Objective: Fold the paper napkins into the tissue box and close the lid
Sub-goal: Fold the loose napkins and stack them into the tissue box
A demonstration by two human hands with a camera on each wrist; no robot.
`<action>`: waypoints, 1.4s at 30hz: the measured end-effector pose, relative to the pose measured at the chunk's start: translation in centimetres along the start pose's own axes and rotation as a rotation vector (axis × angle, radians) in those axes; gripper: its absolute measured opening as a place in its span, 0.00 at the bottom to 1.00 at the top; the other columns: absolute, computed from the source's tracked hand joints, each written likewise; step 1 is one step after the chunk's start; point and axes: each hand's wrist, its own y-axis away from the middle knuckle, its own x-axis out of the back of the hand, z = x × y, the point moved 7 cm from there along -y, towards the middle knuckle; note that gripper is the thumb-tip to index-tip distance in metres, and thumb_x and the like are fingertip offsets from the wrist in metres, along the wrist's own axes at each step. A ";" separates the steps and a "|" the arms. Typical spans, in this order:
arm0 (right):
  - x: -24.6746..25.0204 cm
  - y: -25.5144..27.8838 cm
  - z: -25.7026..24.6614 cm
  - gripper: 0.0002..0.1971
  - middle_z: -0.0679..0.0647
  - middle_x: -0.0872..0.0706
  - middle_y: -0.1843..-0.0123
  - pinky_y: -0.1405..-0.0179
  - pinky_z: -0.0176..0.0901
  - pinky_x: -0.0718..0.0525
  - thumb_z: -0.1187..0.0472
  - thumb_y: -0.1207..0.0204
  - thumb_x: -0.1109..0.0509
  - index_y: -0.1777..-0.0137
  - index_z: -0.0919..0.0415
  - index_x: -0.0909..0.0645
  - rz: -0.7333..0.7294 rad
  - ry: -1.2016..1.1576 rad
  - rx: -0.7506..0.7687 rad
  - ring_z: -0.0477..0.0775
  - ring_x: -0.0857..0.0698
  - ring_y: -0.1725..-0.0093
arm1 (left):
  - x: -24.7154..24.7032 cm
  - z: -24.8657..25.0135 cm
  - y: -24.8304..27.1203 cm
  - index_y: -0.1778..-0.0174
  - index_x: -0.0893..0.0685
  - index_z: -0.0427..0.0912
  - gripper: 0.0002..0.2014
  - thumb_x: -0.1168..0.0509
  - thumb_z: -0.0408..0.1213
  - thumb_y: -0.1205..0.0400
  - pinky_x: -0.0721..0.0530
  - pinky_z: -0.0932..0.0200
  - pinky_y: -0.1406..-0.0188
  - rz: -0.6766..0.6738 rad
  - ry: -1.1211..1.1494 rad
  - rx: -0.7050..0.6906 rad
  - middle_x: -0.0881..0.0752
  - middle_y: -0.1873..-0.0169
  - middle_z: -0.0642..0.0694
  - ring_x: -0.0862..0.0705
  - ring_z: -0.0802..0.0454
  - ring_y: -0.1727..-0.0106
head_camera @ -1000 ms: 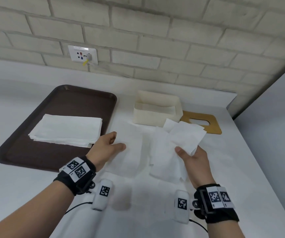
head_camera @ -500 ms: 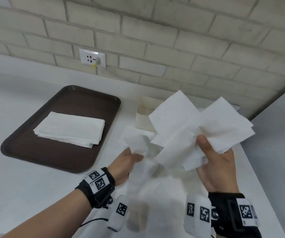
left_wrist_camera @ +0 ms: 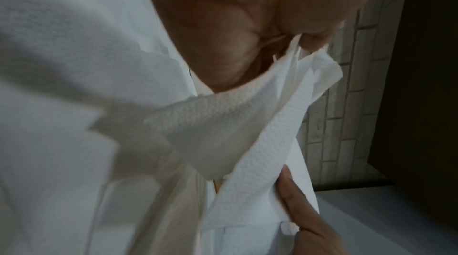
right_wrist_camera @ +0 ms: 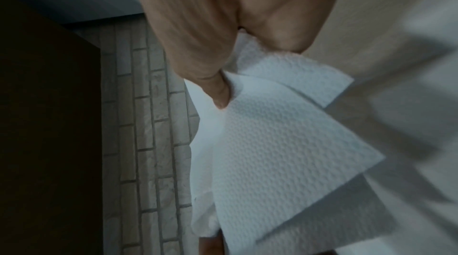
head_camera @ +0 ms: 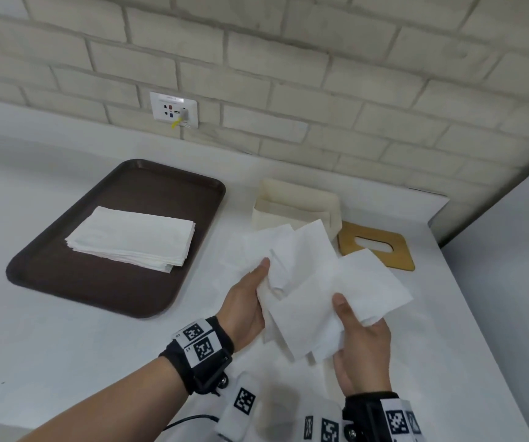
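Gripping crumpled, dimple-embossed white paper napkins [head_camera: 314, 295], left hand [head_camera: 245, 309] and right hand [head_camera: 363, 349] are bunching them near the open cream box [head_camera: 291, 212].

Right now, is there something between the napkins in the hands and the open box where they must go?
Nothing visible blocks the way. The napkins, held by the left hand and right hand, hang just in front of the box, which is open on top. Its lid lies flat on the counter to the box's right.

Tray [head_camera: 65, 282] w/ napkin stack [head_camera: 132, 239] left of box [head_camera: 295, 207]; lid [head_camera: 381, 250] right.
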 end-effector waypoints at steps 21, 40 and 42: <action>0.7 0.4 -0.5 0.18 0.51 0.07 0.39 0.30 0.62 0.15 0.67 0.22 0.23 0.33 0.56 0.14 -0.001 -0.046 0.030 0.55 0.09 0.38 | 0.1 1.3 0.7 0.33 0.13 0.38 0.20 0.27 0.42 0.18 0.14 0.36 0.30 -0.056 -0.460 -0.202 0.08 0.37 0.40 0.09 0.38 0.35; -3.6 -3.1 -1.9 0.14 0.46 0.05 0.47 0.38 0.56 0.13 0.64 0.25 0.19 0.43 0.49 0.13 -0.327 0.306 0.057 0.49 0.08 0.45 | 2.8 5.7 -1.7 0.41 0.07 0.50 0.13 0.34 0.37 0.17 0.14 0.35 0.33 0.039 -0.660 -0.324 0.06 0.41 0.44 0.09 0.42 0.37; -3.9 -3.7 -2.1 0.16 0.40 0.06 0.50 0.46 0.46 0.14 0.64 0.27 0.17 0.45 0.47 0.14 -0.298 0.310 0.092 0.43 0.08 0.47 | 3.1 6.0 -2.2 0.44 0.07 0.50 0.12 0.33 0.38 0.18 0.12 0.35 0.35 0.076 -0.672 -0.330 0.06 0.44 0.44 0.08 0.42 0.40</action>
